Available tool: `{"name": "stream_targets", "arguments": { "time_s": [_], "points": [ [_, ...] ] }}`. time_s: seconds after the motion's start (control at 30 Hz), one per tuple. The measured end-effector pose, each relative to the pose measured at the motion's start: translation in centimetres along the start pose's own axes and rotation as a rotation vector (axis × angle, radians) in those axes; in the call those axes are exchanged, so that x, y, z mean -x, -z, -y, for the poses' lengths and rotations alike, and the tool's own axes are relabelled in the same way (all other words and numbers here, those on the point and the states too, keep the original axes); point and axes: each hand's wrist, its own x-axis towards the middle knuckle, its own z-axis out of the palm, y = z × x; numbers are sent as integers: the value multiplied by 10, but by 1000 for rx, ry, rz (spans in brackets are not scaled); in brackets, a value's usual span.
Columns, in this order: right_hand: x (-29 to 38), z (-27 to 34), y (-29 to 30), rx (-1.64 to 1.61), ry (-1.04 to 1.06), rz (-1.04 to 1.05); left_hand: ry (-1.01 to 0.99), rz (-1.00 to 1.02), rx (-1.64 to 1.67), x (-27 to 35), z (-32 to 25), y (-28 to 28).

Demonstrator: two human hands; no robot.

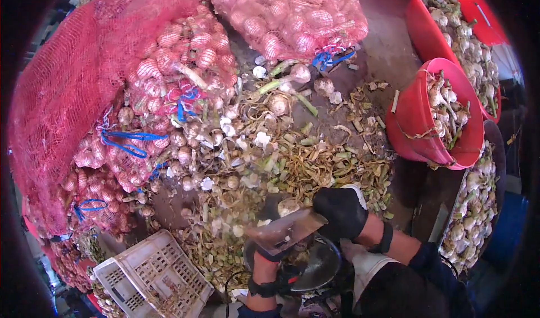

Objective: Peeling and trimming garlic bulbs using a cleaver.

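My right hand [341, 212], in a dark glove, is at the right end of a brownish see-through plate [291, 230]. Its fingers are bunched and point left, and their grip is blurred. My left hand [272, 207] is largely covered by the plate; a dark gloved part seems to show beyond it. Between the two hands, at the plate's far edge, is a pale garlic bulb [289, 207]; which hand holds it is unclear. Below the plate sits a round dark metal dish [322, 265], close to my lap, with garlic debris beside it.
Garlic trimmings [337, 166] and loose bulbs cover the floor ahead. Red mesh sacks of garlic [287, 14] lie behind and left. A white plastic crate [158, 271] leans at lower left. To the right, a tilted red bucket [407, 124] stands by long tubs of garlic [468, 221].
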Motion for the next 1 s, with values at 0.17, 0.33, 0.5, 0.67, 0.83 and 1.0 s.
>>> {"name": "stream_targets", "arguments": {
  "time_s": [0.17, 0.33, 0.5, 0.67, 0.83, 1.0],
  "points": [
    [3, -22, -23, -73, 29, -116, -20, 72, -124, 0, -14, 5],
    [16, -65, -35, 99, -368, -134, -26, -53, -154, -17, -90, 27],
    [18, -59, -25, 4, -514, -394, 18, -474, -202, -15, -72, 52],
    [8, -22, -32, -578, -701, -308, 256, -741, 35, -26, -65, 51],
    [-19, 2, -21, -297, -406, -352, 324, -826, 566, -41, -59, 26],
    [-8, -23, -45, -128, -410, -329, 441, -713, 1409, -33, -77, 13]
  ]
}}
